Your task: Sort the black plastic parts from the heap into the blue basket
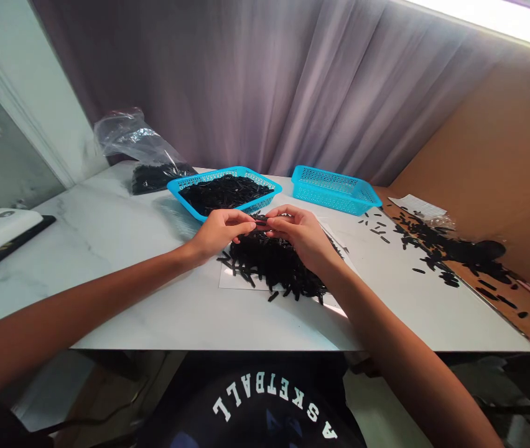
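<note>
My left hand and my right hand meet above a heap of small black strips. A short, dark, flat piece is pinched between the fingertips of both hands; its exact kind is too small to make out. The heap lies on a white sheet on the table, with loose strips spilling toward the front. Just behind my left hand stands a blue plastic basket filled with similar black strips. My fingers and the right forearm hide part of the heap.
A second blue basket stands at the back right. More black strips lie scattered on the right, by brown cardboard and a paper slip. A clear plastic bag with black contents sits back left, a white device far left.
</note>
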Demonstrator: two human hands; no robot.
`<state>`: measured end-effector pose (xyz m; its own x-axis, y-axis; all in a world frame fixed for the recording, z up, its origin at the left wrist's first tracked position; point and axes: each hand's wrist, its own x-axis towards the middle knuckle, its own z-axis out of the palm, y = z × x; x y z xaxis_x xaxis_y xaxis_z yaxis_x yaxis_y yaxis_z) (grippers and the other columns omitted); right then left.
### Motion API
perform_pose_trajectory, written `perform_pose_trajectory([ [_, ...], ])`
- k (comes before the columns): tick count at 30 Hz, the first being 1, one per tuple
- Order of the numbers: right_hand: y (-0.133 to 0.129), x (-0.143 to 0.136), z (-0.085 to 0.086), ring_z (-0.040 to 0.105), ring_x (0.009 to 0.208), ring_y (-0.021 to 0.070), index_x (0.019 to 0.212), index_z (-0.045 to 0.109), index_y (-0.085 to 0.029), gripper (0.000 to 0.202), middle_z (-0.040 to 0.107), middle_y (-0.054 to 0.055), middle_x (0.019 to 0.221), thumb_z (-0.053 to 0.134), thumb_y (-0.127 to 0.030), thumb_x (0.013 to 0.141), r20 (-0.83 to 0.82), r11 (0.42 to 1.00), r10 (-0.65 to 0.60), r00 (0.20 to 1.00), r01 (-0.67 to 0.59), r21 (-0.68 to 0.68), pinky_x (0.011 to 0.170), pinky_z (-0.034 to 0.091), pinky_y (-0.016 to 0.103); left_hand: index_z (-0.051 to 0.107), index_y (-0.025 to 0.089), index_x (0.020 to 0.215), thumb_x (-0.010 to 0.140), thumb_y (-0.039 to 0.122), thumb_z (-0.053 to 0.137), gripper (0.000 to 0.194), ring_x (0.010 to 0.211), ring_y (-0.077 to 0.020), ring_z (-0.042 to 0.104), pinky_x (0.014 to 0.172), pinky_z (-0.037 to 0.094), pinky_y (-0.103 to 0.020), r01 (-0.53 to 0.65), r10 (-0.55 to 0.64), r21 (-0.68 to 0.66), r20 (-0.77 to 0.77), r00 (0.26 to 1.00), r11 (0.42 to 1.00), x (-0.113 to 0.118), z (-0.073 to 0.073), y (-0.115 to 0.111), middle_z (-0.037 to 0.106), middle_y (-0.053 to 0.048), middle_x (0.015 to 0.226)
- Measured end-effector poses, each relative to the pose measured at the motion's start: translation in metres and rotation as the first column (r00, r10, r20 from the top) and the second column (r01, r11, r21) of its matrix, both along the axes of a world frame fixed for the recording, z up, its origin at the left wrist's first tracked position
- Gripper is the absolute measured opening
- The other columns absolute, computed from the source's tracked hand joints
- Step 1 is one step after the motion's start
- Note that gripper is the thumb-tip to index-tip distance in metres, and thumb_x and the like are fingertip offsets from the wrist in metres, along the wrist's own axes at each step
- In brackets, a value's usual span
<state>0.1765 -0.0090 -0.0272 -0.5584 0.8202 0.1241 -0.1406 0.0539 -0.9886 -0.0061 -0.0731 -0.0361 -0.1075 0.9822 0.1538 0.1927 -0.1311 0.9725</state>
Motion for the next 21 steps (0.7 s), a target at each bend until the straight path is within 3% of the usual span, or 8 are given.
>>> perform_pose_trajectory([
  [13, -0.0037, -0.0029, -0.0014, 0.073, 0.081, 0.0197, 0.079, 0.065, -0.018, 0.023, 0.074, 0.004, 0.077, 0.081, -0.029, 0.067, 0.058, 0.999, 0.003, 0.998, -0.005, 0.046, 0.077, 0.056, 0.032, 0.073, 0.017, 0.084, 0.072, 0.042, 0.076, 0.028, 0.080, -0.0160, 0.064, 0.059, 0.049, -0.023, 0.008, -0.008, 0.031, 0.019, 1.000, 0.999, -0.0015, -0.0047, 0.0013, 0.072, -0.003, 0.085],
  [21, -0.0058, -0.0046, -0.0009, 0.072, 0.078, 0.0168, 0.077, 0.065, -0.017, 0.019, 0.074, 0.004, 0.078, 0.079, -0.027, 0.069, 0.075, 0.992, -0.020, 0.997, 0.010, 0.127, 0.072, 0.054, 0.027, 0.074, 0.015, 0.088, 0.070, 0.047, 0.081, 0.038, 0.082, -0.0181, 0.066, 0.062, 0.050, -0.025, 0.007, -0.010, 0.094, 0.026, 1.000, 0.996, -0.0009, -0.0039, 0.0001, 0.074, -0.006, 0.088],
])
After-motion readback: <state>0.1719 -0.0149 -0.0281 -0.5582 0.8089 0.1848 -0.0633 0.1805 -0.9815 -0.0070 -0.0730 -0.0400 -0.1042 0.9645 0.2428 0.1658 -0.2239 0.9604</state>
